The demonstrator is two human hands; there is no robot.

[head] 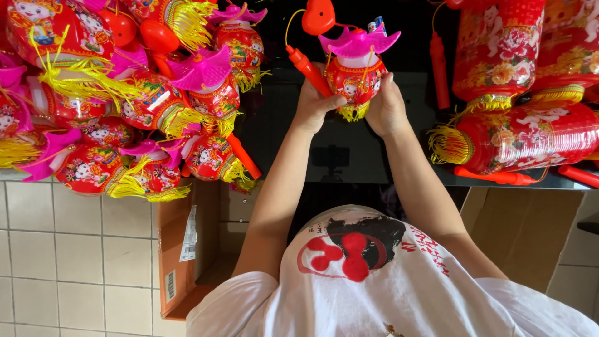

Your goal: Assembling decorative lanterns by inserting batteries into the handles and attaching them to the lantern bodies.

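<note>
Both hands hold one small red plastic lantern with a printed cartoon pattern, a pink pagoda-shaped cap and a yellow tassel fringe (355,81), lifted just above the dark glossy bench (349,150), near its far edge and about midway along it. The left hand (315,103) curls its fingers around the lantern's left flank, with the thumb lying across the lower end of the orange-red plastic handle stick (307,67). The right hand (387,106) cups the right flank, fingers closed against the shell.

The lantern looks light and hollow. Its thin shell would probably dent if squeezed, and the pink cap's pointed tips seem likely to bend or snap. The glossy skin may be a little slippery, so a hold on the round belly with spread fingers seems safest, keeping off the soft fringe and the cap. A yellow cord runs from the stick up to a red heart-shaped ornament (318,15), which would swing loosely.

A heap of similar small lanterns (143,106) covers the bench's left end. Larger red cylindrical lanterns (524,137) lie at its right end. A brown cardboard box (184,249) stands on the tiled floor below.
</note>
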